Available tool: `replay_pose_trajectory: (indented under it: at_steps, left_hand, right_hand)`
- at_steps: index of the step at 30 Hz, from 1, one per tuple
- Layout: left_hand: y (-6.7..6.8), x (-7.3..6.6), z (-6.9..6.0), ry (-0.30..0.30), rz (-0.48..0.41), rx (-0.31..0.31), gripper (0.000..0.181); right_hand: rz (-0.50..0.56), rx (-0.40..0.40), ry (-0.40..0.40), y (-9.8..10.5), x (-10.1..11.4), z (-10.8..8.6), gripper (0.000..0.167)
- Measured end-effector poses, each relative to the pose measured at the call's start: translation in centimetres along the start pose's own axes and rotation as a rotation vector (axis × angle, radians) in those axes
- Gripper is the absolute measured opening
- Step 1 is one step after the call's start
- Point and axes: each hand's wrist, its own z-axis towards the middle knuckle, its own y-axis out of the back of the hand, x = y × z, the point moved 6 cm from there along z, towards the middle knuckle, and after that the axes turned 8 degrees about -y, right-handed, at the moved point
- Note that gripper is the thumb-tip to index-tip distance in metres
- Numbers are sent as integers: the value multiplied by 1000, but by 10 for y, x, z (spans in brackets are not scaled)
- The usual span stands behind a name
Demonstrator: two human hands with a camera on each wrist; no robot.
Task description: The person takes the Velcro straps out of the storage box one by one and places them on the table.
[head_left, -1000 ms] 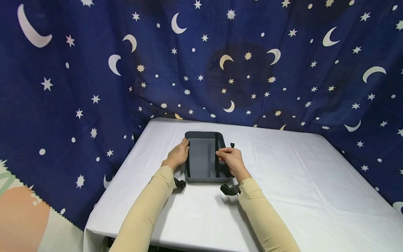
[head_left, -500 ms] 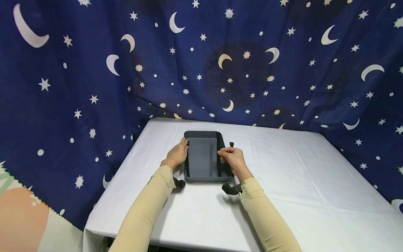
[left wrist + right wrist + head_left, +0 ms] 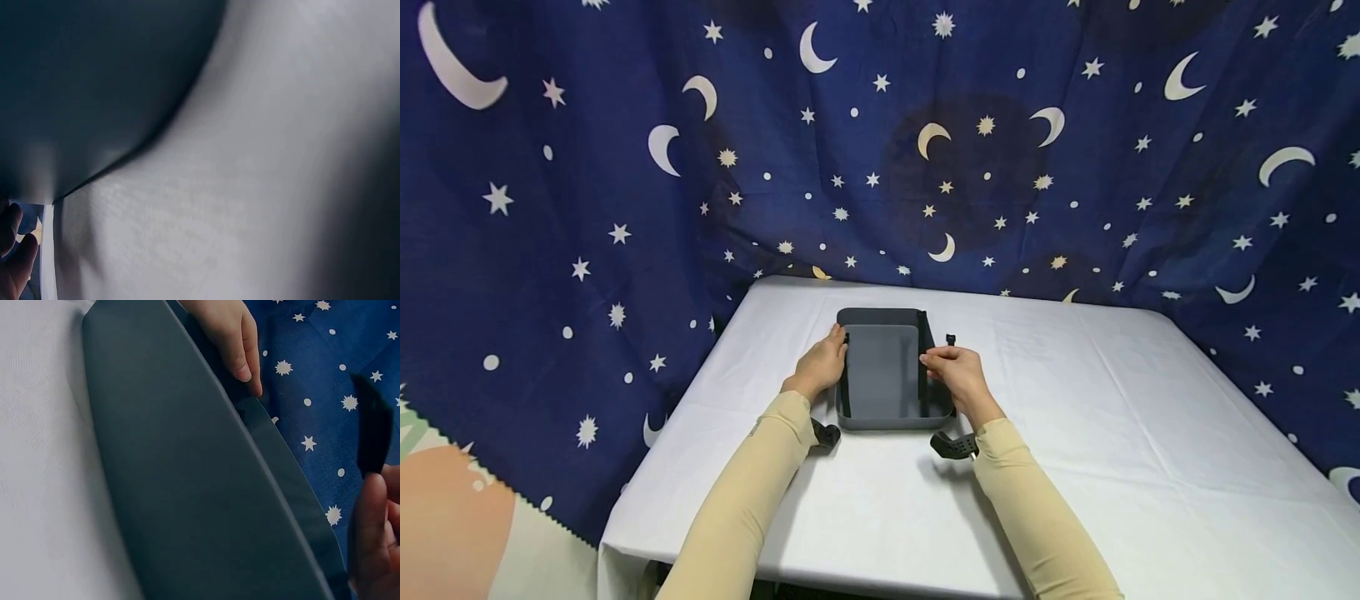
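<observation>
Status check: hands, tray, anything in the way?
Left hand on left rim of tray. Right hand pinches black strap near right rim. Tray on table, nothing seen blocking.

Grey tray [image 3: 882, 367], black strap [image 3: 375, 434], beige sleeves [image 3: 1030, 508], white cloth [image 3: 1120, 467]; navy curtain [image 3: 820, 158] patterned with pale moons [image 3: 657, 148] and stars [image 3: 498, 199].

A dark blue cloth [image 3: 880, 167] with pale moons and stars hung behind and left of the white surface [image 3: 1112, 433]. Low on the left was a pale and peach patch [image 3: 452, 533].
</observation>
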Motion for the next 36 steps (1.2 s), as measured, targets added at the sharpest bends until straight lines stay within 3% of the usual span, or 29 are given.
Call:
replay_pose_trajectory:
  at_steps: [22,30,36]
  left_hand:
    - [-1,1,-1,6,5,-1,51]
    - [0,0,-1,2,3,-3,51]
    - [-1,0,0,8,2,7,51]
  right_hand:
    - [-2,-44,-28,16,-5,0,27]
    - [22,-44,-13,22,-4,-1,12]
    - [31,-43,-12,24,-6,1,11]
